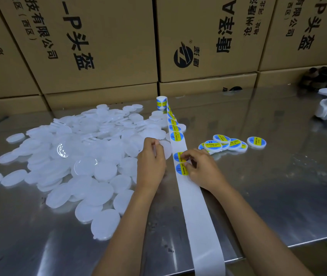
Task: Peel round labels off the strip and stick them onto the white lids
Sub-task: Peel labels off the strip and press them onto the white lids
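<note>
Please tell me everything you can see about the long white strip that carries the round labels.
The label strip is a long white paper-like backing band lying flat on the shiny metal table. It runs from a small upright roll at the far end to the near edge and past it. Its near part is bare; round blue-and-yellow labels sit farther along. The right hand pinches one label at its edge. The left hand, beside the strip, holds a white lid.
</note>
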Action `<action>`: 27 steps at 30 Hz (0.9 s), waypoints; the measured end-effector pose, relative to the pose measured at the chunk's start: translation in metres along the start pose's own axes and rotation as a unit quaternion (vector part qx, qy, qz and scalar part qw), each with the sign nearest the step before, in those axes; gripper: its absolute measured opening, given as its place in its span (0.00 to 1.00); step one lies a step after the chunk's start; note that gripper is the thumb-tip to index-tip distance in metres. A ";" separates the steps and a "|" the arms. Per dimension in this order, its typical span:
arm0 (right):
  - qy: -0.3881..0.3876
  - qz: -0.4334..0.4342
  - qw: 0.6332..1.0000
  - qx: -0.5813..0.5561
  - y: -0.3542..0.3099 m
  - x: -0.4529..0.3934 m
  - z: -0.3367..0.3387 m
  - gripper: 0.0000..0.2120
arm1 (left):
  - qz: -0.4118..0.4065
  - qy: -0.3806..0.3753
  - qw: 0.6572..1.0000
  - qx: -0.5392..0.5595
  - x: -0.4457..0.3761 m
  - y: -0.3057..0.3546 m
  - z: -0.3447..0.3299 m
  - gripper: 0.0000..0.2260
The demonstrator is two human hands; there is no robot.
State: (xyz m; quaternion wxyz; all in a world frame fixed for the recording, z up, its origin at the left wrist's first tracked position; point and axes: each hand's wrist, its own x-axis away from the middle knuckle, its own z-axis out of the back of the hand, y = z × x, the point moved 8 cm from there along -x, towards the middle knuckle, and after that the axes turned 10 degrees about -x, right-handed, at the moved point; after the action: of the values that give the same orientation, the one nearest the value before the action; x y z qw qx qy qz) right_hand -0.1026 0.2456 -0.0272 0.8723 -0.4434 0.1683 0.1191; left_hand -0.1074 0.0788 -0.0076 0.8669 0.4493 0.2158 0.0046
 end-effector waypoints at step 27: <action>-0.044 -0.067 0.992 -0.101 0.007 0.003 -0.008 0.06 | 0.255 -0.163 0.864 0.403 0.008 -0.023 -0.047 0.13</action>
State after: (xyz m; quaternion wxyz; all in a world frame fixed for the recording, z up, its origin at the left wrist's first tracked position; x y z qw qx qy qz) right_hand -0.1041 0.2432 -0.0375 0.8354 -0.5342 0.0866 0.0962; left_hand -0.1221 0.1029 -0.0523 0.6018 0.7931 -0.0672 0.0649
